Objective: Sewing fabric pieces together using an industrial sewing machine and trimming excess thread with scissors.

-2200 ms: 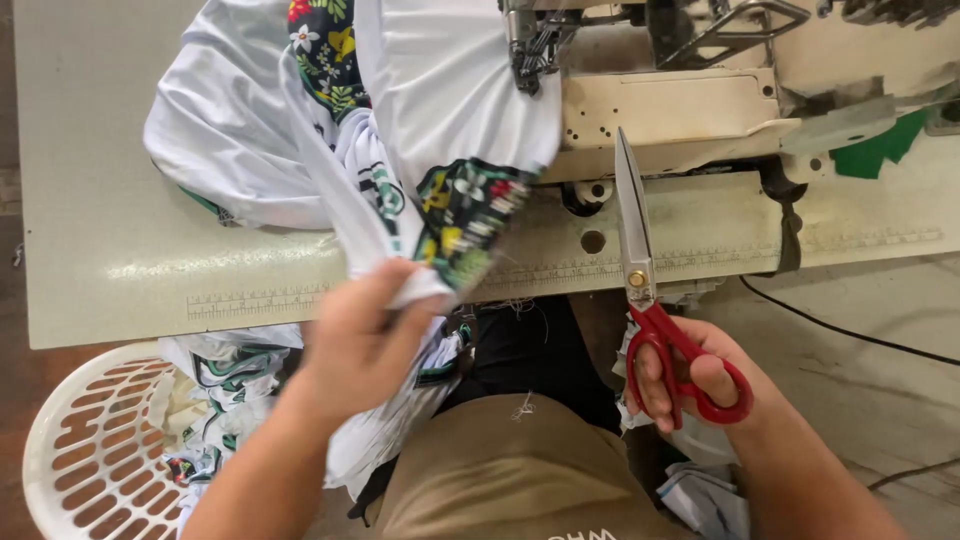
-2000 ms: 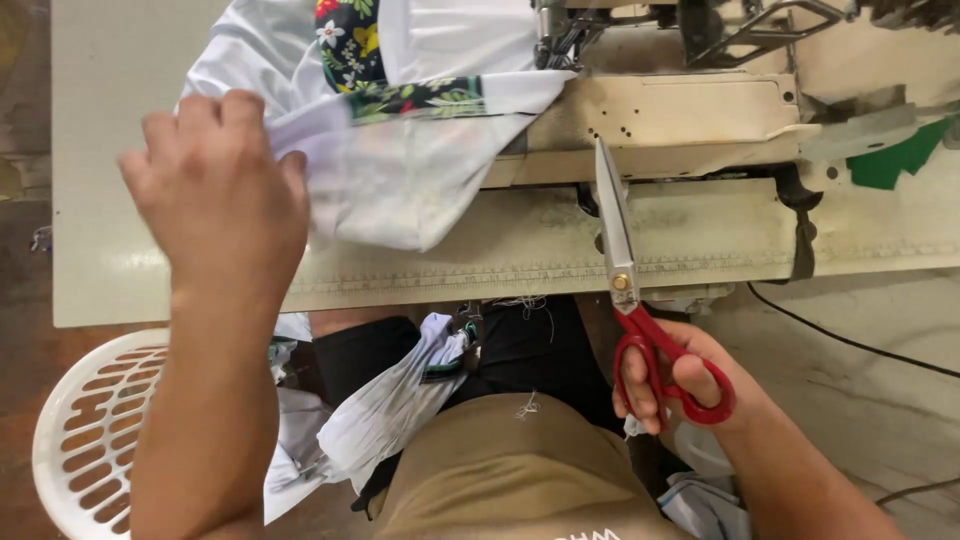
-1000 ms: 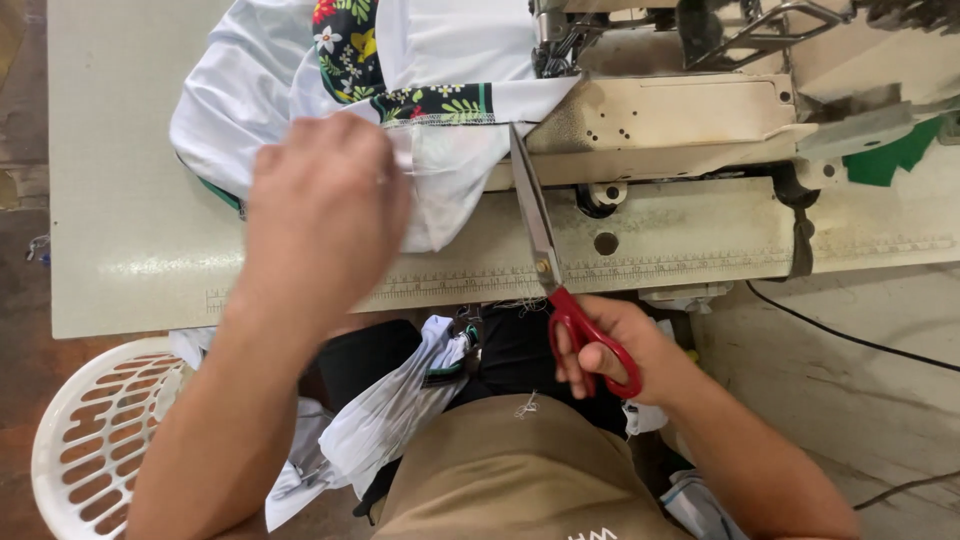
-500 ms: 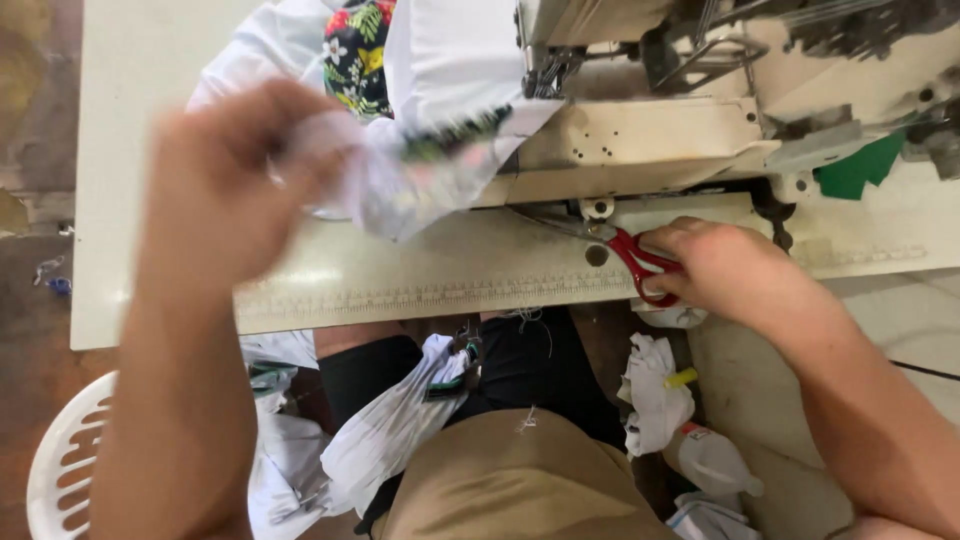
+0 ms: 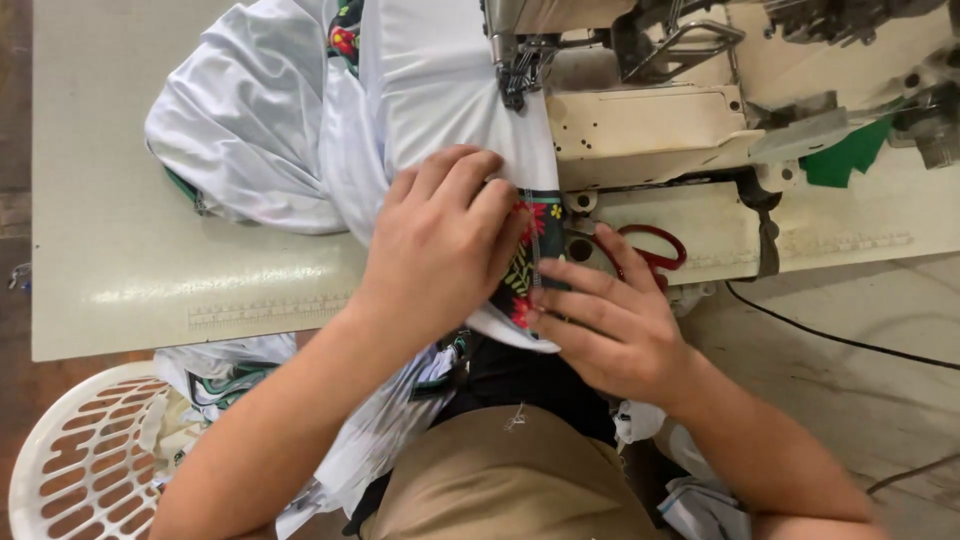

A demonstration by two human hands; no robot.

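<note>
Both forearms are bare to the lower edge of the view, with no sleeves, and the left hand (image 5: pixel 440 240) and right hand (image 5: pixel 610 325) carry no gloves, rings or watch. Below them show khaki-tan trousers (image 5: pixel 510 480) of plain woven cloth, with a dark, almost black top (image 5: pixel 520 375) above the waistband.

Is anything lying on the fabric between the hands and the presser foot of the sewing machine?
Nothing visible. The white fabric runs bare from the left hand up to the presser foot. The red-handled scissors lie off to the side, behind the right hand.
</note>
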